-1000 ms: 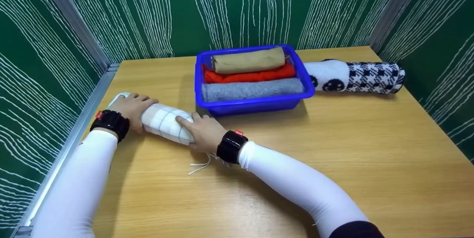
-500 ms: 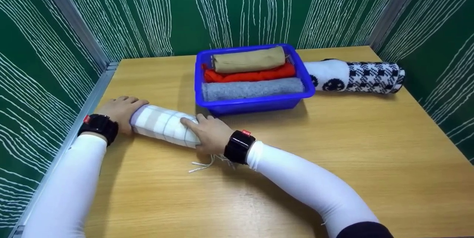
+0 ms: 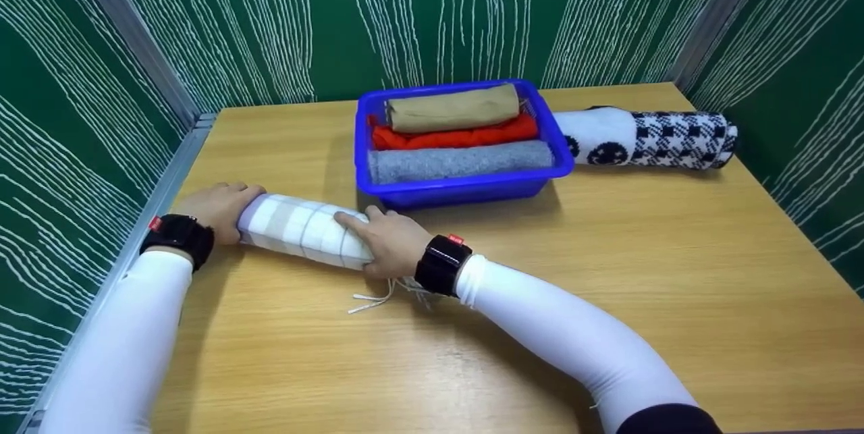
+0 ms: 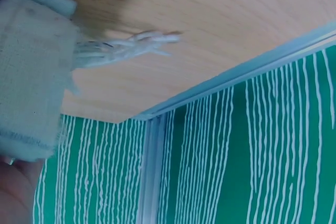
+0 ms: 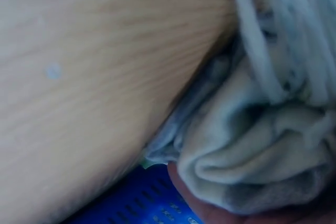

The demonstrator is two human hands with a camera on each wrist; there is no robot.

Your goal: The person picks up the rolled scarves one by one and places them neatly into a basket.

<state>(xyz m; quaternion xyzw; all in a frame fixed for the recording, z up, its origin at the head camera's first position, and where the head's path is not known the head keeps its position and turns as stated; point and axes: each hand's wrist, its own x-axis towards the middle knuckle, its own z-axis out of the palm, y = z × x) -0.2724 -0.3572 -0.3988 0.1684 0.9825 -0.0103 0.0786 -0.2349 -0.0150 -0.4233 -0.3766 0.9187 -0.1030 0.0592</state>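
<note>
A white plaid scarf (image 3: 300,229), rolled up with grey and purple bands, lies slantwise on the table's left half. My left hand (image 3: 219,209) grips its left end, and my right hand (image 3: 397,243) holds the right end with the thumb along the near side. White fringe (image 3: 378,297) trails out under the right wrist. Seen from the left wrist, one end of the roll (image 4: 34,72) has loose tassels (image 4: 126,48) lying over the wood. In the right wrist view the coiled layers (image 5: 252,156) show, with a fingertip beneath them.
Behind the scarf stands a blue basket (image 3: 466,194) with rolled cloths in tan (image 3: 452,110), red (image 3: 466,137) and grey (image 3: 462,163). A black-and-white patterned roll (image 3: 682,140) lies right of it. Green walls with white lines (image 3: 479,15) enclose the wooden table (image 3: 540,285).
My left hand has slid left and down toward the scarf's end, uncovering more plaid and a purple band. The right hand and scarf have shifted slightly right.
</note>
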